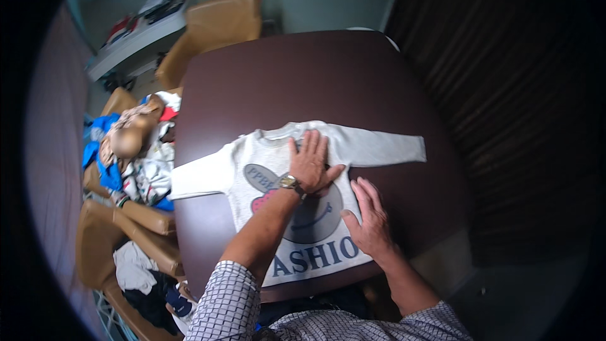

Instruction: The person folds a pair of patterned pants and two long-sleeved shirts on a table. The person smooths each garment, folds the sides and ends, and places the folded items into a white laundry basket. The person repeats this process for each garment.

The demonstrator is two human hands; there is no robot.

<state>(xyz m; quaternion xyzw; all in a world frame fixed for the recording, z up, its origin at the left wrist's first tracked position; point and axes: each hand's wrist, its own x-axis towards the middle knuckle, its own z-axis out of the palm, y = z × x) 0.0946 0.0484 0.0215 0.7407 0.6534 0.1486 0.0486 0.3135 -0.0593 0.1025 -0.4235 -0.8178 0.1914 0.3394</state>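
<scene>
Shirt (322, 211) lies on table (297, 79) under L hand (310, 167), fingers spread. R hand (371, 224), thumb wide, is at shirt's side edge. Prob. light, soft, floppy; best hold: shoulders, either side of L fingertips.

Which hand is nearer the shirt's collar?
Left. The left hand lies on the shirt, right at the collar; the right hand is farther down, at the side edge.
</scene>
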